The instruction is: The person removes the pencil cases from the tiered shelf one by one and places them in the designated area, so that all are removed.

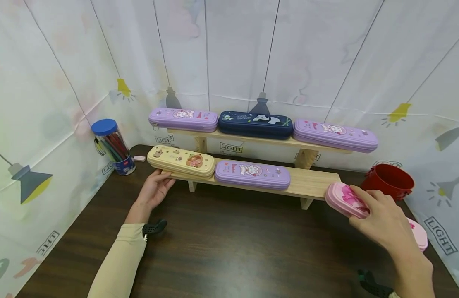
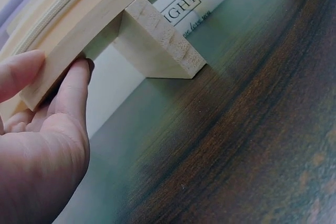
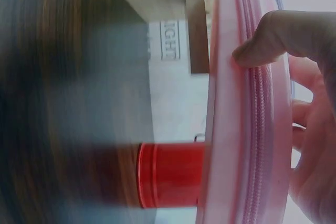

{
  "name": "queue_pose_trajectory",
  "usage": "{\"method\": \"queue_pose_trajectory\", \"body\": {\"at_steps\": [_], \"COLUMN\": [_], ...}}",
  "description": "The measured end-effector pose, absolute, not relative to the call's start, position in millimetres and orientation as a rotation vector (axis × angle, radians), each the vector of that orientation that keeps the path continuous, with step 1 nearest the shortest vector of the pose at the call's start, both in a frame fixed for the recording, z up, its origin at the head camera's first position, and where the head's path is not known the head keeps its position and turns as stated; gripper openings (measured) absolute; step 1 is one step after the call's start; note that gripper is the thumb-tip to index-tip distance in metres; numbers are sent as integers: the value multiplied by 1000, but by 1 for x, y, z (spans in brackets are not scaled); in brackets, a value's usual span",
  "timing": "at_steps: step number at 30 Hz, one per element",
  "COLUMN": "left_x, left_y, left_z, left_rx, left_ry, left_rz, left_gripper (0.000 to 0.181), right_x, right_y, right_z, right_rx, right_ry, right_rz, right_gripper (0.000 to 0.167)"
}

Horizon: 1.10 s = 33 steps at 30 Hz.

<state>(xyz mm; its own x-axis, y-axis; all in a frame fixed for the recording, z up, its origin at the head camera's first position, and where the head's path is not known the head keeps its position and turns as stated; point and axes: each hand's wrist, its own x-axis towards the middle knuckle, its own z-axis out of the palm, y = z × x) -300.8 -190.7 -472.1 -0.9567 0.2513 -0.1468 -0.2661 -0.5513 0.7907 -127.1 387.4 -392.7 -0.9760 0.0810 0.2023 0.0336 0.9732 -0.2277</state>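
Observation:
A two-tier wooden shelf (image 1: 307,182) stands on the dark table. My left hand (image 1: 151,192) grips the left end of its lower board, fingers on the edge and underside in the left wrist view. Right above that hand lies a cream pencil case (image 1: 181,160), with a purple pencil case (image 1: 252,174) beside it. My right hand (image 1: 386,219) holds a pink zipped pencil case (image 3: 231,103) at the board's right end, thumb on the zip side; the hand hides its middle in the head view. Whether the case touches the board I cannot tell.
The upper board carries two purple cases (image 1: 182,118) and a navy panda case (image 1: 255,125). A red bucket (image 1: 387,182) stands behind my right hand. At the left back are a blue-lidded jar of pens (image 1: 114,147) and a small pink block (image 1: 139,158). Printed curtains border the table.

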Motion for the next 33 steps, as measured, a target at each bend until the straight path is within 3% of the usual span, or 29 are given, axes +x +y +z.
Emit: {"method": "queue_pose_trajectory", "body": {"at_steps": [33], "left_x": [-297], "left_y": [-193], "left_z": [-472], "left_rx": [-7], "left_ry": [1303], "left_rz": [2532], "left_gripper": [66], "right_x": [-73], "right_y": [507], "right_z": [-428], "right_rx": [-647], "right_ry": [-3068], "right_rz": [321], "right_gripper": [100]}}
